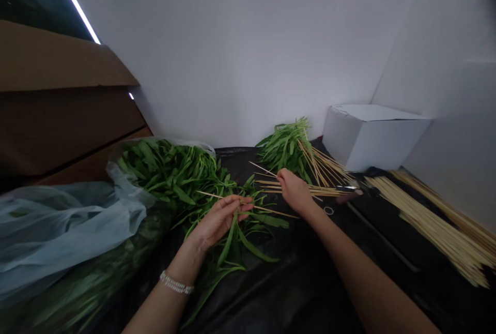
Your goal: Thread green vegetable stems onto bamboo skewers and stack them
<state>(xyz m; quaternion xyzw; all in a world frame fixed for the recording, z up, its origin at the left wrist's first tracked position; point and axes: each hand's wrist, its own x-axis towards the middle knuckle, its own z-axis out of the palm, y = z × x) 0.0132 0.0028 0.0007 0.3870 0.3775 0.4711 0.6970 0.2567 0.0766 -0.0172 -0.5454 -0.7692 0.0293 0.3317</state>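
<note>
A creased black sheet (294, 292) covered the work surface in a dim rm., w/ a pale wall (248, 55) rising directly behind. A strip of light (79, 8) cut across the upper L, above a brown carton (65, 65). At back R, a white box (375, 137) stood near the wall.

A clear bag (70, 225) of greens (166, 171) crowded the L side, its contents spilling toward ctr. At back, a leafy bundle (284, 148) lay w/ pale sticks (323, 163) fanning out from it to the R; long rods (430, 225) were stacked at far R, beside a flat black item too dark to ID. A small white loop (328, 211) sat near the R wrist; a metal tool (351, 188) nearby was too blurred to name.

At ctr., the L hand (222, 220), bracelet (176, 282) at the wrist, pinched a skewer (277, 212) tog. w/ drooping leaves (248, 243). The R hand (295, 194), fingers closed, gripped a thin stick (263, 169) & partly hid a row of others (267, 185).
</note>
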